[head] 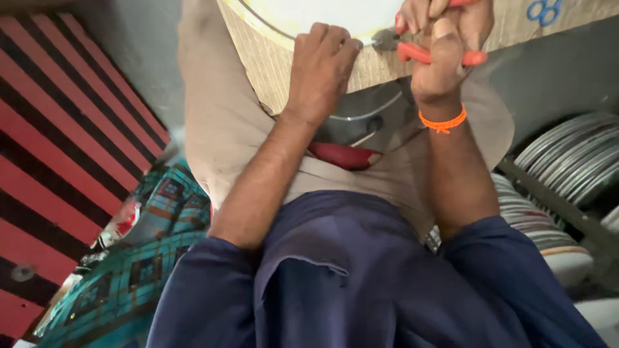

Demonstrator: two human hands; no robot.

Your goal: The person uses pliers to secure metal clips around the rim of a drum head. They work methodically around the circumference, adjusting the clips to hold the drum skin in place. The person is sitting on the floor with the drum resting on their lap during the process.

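My left hand (320, 67) is clenched on the edge of a round white disc (309, 16) that lies on a woven beige sheet (277, 71) across my lap. My right hand (445, 48), with an orange thread around the wrist, grips red-handled pliers (419, 54) whose metal jaws (385, 40) bite the disc's rim right beside my left fingers. A thin metal wire curves just below the sheet's edge (361, 116). A dark red object (342, 156) lies in my lap under the sheet.
A red-and-black striped mat (58, 142) covers the floor at left. A teal checked cloth (148, 251) lies beside my left knee. Stacks of round metal rims (574, 161) lean at the right, behind a dark bar (548, 200).
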